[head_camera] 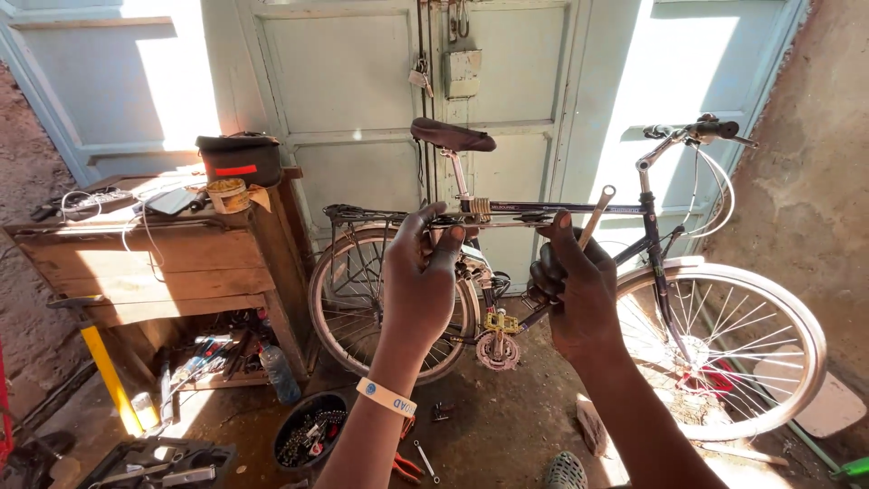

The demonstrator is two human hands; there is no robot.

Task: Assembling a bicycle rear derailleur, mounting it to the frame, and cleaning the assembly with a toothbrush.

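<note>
Nearest the camera, both forearms are rising from the bottom edge of the view, the left one wearing a white wristband [386,397]. The left hand [418,276] is showing its back, with the fingers [450,249] held close together and curling forward; what they are pressing on is lying behind the hand and I cannot tell. The right hand [572,294] is closing in a fist around a slim metal tube wrench [596,214], whose open end is sticking up and to the right above the knuckles; its lower part is hiding inside the grip. The two hands are sitting just apart, with a narrow gap between them.

On the ground below, a round tub of chain links [310,437] is standing to the left of the left forearm, red-handled pliers [405,465] are lying beside it, and an open tool case [154,464] is being cut off by the bottom left edge. A bare patch of dirt floor [493,421] is lying between the arms.

Behind the hands, a dark bicycle [625,210] is standing sideways, its rear wheel partly covered by the left hand and its crank area half hidden between the hands. A wooden workbench [172,263] is crowding the left, close to the rear wheel. Farthest off, pale blue doors [353,81] are closing the space, and a rough wall [815,181] is running along the right, close to the front wheel.
</note>
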